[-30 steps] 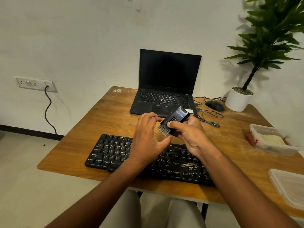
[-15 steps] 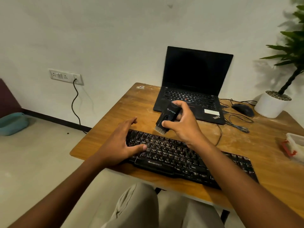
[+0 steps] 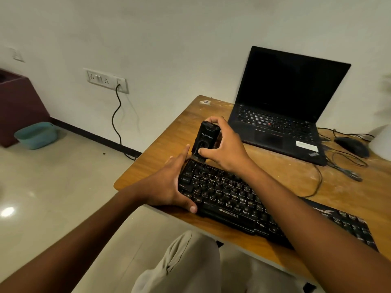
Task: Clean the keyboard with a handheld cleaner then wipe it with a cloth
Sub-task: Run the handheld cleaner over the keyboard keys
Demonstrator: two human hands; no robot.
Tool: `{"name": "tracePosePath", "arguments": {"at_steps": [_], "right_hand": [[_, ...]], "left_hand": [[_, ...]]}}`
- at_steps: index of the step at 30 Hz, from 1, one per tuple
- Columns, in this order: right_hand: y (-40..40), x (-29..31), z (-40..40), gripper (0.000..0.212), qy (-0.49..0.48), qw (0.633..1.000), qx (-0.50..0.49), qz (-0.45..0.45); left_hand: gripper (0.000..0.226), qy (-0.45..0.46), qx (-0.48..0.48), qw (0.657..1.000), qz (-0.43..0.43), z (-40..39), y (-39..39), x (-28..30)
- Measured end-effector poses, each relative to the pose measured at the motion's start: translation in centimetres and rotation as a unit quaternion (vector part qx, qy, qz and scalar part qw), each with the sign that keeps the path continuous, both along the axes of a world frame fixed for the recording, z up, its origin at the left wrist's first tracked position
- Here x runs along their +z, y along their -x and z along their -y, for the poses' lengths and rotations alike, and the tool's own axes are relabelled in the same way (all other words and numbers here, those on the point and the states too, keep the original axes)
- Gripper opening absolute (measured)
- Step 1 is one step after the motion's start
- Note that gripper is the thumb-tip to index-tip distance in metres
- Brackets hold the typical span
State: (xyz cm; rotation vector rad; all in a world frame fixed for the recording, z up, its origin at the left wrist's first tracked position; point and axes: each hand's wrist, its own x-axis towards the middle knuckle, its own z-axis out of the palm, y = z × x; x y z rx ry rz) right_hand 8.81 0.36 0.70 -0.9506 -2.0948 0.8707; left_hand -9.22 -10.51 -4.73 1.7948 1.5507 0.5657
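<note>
Two bare forearms enter from the 6 o'clock edge and converge on the left end of the keyboard, which lies diagonally on the wooden table from the picture's centre toward 4 o'clock. The right forearm crosses above the keys. The right hand grasps the handheld cleaner: the thumb presses its front face low down and the fingers curl over its top and far side. The cleaner stands nearly upright, bristles down, with the brush tip touching or just above the keyboard's far-left corner; contact cannot be confirmed. The left hand clamps the keyboard's left end, thumb curled onto the near edge, fingers extended along the left side toward 12 o'clock, with the fingertips just beside the brush.

At 1 o'clock from the cleaner, an open laptop with a dark screen sits on the table. A mouse and loose cables lie at its 3 o'clock side.

Compared with half a second ago, the cleaner is lower and farther toward the keyboard's left corner. The left hand, previously resting flat with fingers spread over the left keys, now grips the keyboard's end.
</note>
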Motion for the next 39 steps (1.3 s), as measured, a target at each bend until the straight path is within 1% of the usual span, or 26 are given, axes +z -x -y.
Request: {"name": "tracePosePath", "arguments": {"at_steps": [6, 12, 14, 16, 18, 21, 23, 27, 30, 32, 36, 37, 39], "right_hand": [[0.6, -0.5, -0.1, 0.069, -0.017, 0.998, 0.026, 0.047], [-3.3, 0.7, -0.1, 0.072, -0.028, 0.984, 0.04, 0.17], [-3.9, 1.4, -0.3, 0.074, -0.034, 0.98, 0.045, 0.192], [-3.1, 1.9, -0.4, 0.075, -0.055, 0.983, 0.04, 0.171], [-1.3, 1.7, -0.1, 0.076, -0.065, 0.989, 0.035, 0.126], [1.0, 0.5, 0.6, 0.073, -0.037, 0.996, 0.044, 0.072], [0.7, -0.2, 0.7, 0.072, -0.028, 0.996, 0.045, 0.075], [-3.4, 0.1, 0.1, 0.075, -0.018, 0.988, 0.026, 0.15], [-5.3, 1.0, -0.4, 0.075, -0.029, 0.98, 0.037, 0.191], [-4.5, 1.3, -0.5, 0.075, -0.044, 0.983, 0.033, 0.178], [-0.8, 0.0, 0.3, 0.074, -0.022, 0.996, 0.034, 0.078], [-0.3, -0.5, 0.4, 0.072, -0.017, 0.997, 0.039, 0.068], [-0.5, -1.0, 0.5, 0.072, -0.015, 0.996, 0.038, 0.076]], "left_hand": [[0.165, -0.003, 0.001, 1.0, 0.01, -0.1, 0.1, 0.0], [0.165, 0.008, 0.004, 1.0, 0.007, 0.0, 0.2, 0.1], [0.165, 0.012, 0.012, 1.0, 0.005, 0.0, 0.2, 0.1], [0.165, 0.018, 0.018, 1.0, 0.006, 0.0, 0.1, 0.1], [0.165, 0.02, 0.023, 1.0, 0.006, 0.1, 0.0, 0.2], [0.166, 0.007, 0.03, 0.999, 0.015, 0.1, -0.2, 0.4], [0.166, 0.008, 0.035, 0.999, 0.013, 0.2, -0.2, 0.4], [0.167, 0.027, 0.035, 0.999, 0.005, 0.0, -0.1, 0.1], [0.166, 0.027, 0.03, 0.999, 0.006, 0.0, 0.0, 0.1], [0.166, 0.025, 0.031, 0.999, 0.006, 0.0, -0.1, 0.1], [0.167, 0.026, 0.034, 0.999, 0.008, 0.1, -0.2, 0.2], [0.166, 0.026, 0.035, 0.999, 0.006, 0.1, -0.2, 0.2], [0.166, 0.026, 0.035, 0.999, 0.002, 0.0, -0.1, 0.2]]}}
